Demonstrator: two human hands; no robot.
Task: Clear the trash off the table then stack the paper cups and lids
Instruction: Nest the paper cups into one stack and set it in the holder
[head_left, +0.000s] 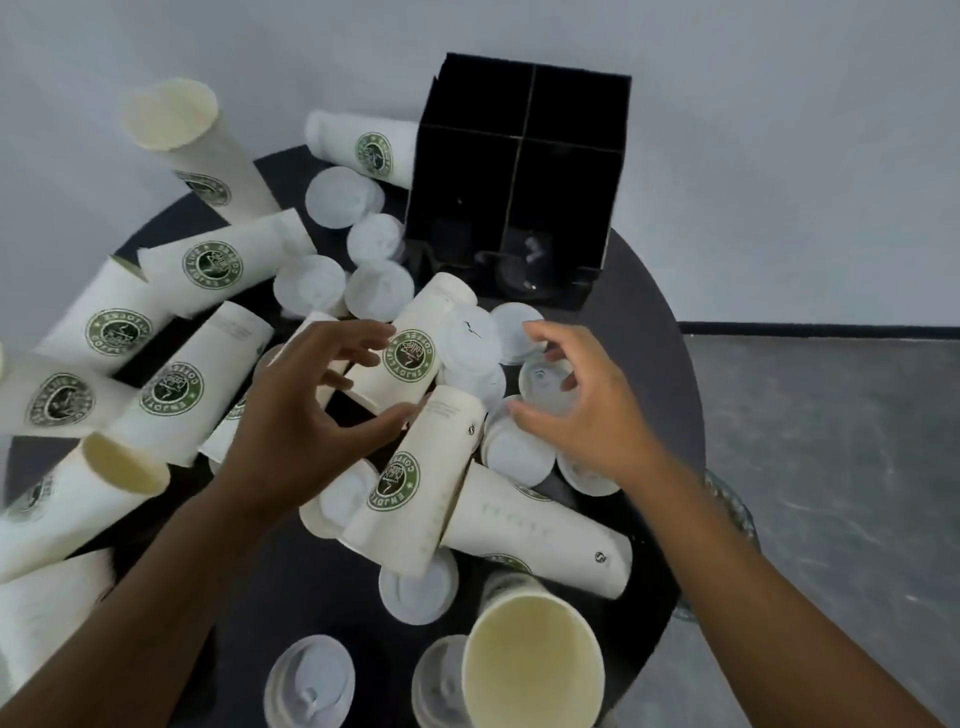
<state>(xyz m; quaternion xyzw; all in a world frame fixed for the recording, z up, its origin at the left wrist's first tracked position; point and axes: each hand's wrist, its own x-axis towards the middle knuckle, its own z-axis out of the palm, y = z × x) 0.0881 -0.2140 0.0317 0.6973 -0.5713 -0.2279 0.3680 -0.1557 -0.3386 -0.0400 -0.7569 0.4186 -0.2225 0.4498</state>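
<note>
Several white paper cups with green logos lie scattered over the round dark table, mixed with several white lids. My left hand hovers with spread fingers around a lying cup at the middle, fingertips close to it but gripping nothing. My right hand reaches over a cluster of lids, its fingers curved above an upturned lid and holding nothing. One cup stands upright near the front edge. Another cup lies below my hands.
A black divided box stands at the back of the table, with dark glasses in front of it. Cups pile up along the left side. A glass object sits off the table's right edge above grey floor.
</note>
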